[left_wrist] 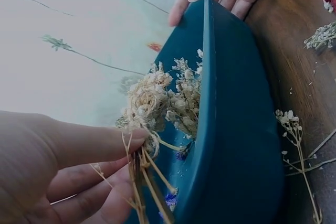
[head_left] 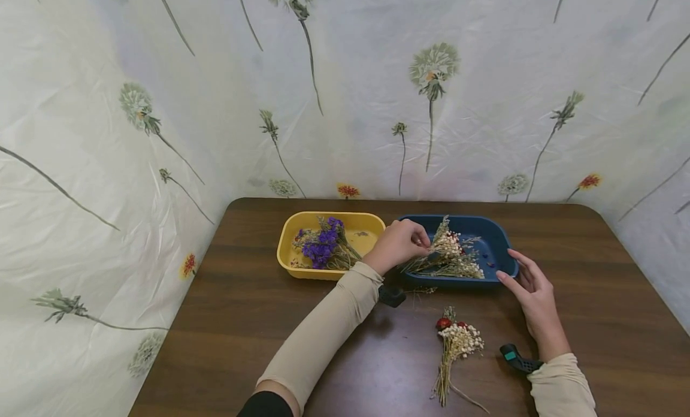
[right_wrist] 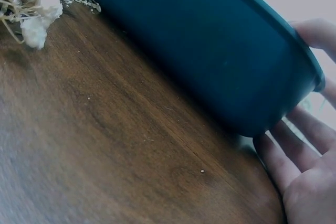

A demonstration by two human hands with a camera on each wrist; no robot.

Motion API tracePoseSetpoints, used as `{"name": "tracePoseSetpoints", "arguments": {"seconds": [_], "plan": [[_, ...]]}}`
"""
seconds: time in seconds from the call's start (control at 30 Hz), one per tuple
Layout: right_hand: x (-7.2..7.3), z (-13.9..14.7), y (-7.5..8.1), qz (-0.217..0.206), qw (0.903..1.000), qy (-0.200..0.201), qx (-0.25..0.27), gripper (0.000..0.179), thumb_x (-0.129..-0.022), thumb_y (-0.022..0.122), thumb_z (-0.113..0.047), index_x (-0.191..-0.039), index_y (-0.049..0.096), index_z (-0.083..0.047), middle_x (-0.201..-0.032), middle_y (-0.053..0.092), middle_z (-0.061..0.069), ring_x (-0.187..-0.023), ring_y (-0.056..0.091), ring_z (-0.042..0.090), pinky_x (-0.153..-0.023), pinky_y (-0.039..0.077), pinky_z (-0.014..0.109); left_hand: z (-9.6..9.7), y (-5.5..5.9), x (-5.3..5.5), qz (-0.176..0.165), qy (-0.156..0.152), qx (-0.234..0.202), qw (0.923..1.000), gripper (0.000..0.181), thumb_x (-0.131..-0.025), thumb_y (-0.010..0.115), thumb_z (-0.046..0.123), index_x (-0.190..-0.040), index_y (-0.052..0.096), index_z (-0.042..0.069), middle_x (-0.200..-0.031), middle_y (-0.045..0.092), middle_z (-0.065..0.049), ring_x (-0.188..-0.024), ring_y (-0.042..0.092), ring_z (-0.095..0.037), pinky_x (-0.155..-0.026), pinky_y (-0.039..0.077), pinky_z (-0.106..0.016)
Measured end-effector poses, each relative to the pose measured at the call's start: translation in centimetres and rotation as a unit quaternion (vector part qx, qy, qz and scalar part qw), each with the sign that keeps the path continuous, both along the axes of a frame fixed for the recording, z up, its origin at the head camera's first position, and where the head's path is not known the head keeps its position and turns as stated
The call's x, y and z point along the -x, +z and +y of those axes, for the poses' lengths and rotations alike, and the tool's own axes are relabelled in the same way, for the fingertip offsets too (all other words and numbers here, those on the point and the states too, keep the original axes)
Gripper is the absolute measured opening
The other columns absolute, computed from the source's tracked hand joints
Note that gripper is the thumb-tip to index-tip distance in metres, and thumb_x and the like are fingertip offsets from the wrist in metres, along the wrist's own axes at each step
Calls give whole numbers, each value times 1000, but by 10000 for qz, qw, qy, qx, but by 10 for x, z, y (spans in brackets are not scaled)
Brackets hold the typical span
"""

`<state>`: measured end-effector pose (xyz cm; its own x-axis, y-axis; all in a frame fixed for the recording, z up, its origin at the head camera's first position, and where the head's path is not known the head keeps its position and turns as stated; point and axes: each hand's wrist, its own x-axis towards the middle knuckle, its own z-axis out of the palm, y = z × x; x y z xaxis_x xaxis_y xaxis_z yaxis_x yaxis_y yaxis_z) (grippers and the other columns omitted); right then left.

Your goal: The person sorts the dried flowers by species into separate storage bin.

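My left hand (head_left: 400, 244) pinches the thin stems of a small dried flower bunch (left_wrist: 147, 100) with cream blossoms, over the left part of the blue tray (head_left: 498, 243). More dried flowers (head_left: 469, 267) lie in that tray beneath it. At the tray's right end, my right hand (head_left: 533, 294) holds the corner, its thumb and fingers spread around rim and wall. In the right wrist view several fingers (right_wrist: 294, 145) touch the tray's outer side near its base. A tied bunch of dried flowers (head_left: 458, 339), red and cream, lies on the table in front.
Left of the blue tray stands a yellow tray (head_left: 286, 258) holding purple dried flowers (head_left: 323, 243). Loose sprigs (left_wrist: 294, 140) and crumbs lie on the brown wooden table (head_left: 242, 321). A flower-patterned sheet (head_left: 356, 105) hangs behind the table.
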<state>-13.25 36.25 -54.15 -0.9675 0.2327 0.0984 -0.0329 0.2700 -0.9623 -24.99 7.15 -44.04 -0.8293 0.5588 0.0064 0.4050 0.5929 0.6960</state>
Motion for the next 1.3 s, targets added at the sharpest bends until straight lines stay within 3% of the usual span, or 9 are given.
{"name": "tracePoseSetpoints", "arguments": {"seconds": [0.33,0.57,0.7,1.0,1.17,1.3], "plan": [[-1,1,0,-61,10000,29,-18,63,-103,64,-16,-161,39,-21,-171,28,-1,-161,21,18,-111,29,1,18,-6,7,-106,-113,267,9995,4,-91,81,18,-89,78,15,-83,73,8,-72,63,-2,-65,50,-15],[-1,1,-1,-40,10000,50,-51,63,-103,64,-17,-161,39,-21,-171,28,-1,-161,21,18,-111,28,1,24,-15,10,151,-4,837,9964,7,-94,78,22,-88,77,19,-80,70,10,-67,61,-6,-60,48,-17],[-1,1,-1,-29,10000,95,-4,63,-104,64,-16,-161,38,-22,-172,26,-1,-161,19,17,-112,28,1,26,-17,10,336,27,996,9945,9,-95,73,14,-88,76,18,-80,70,10,-65,61,-7,-59,48,-18],[-1,1,-2,56,9999,84,71,63,-103,65,-14,-160,40,-19,-170,30,-2,-160,23,14,-111,30,2,25,-18,9,357,-18,997,9944,7,-95,75,12,-90,75,18,-85,71,8,-70,61,-7,-63,49,-18],[-1,0,-1,94,9999,40,45,63,-102,65,-14,-160,41,-19,-170,31,-2,-160,24,14,-111,30,1,20,-13,7,531,2,918,9944,4,-95,76,16,-98,78,17,-98,74,6,-84,64,-7,-75,53,-19],[-2,0,0,128,9998,70,107,63,-102,65,-13,-160,41,-18,-171,30,-1,-160,23,13,-112,29,2,14,-9,0,630,-30,609,9962,7,-96,75,18,-103,78,16,-105,75,5,-92,66,-6,-81,54,-18]]}}
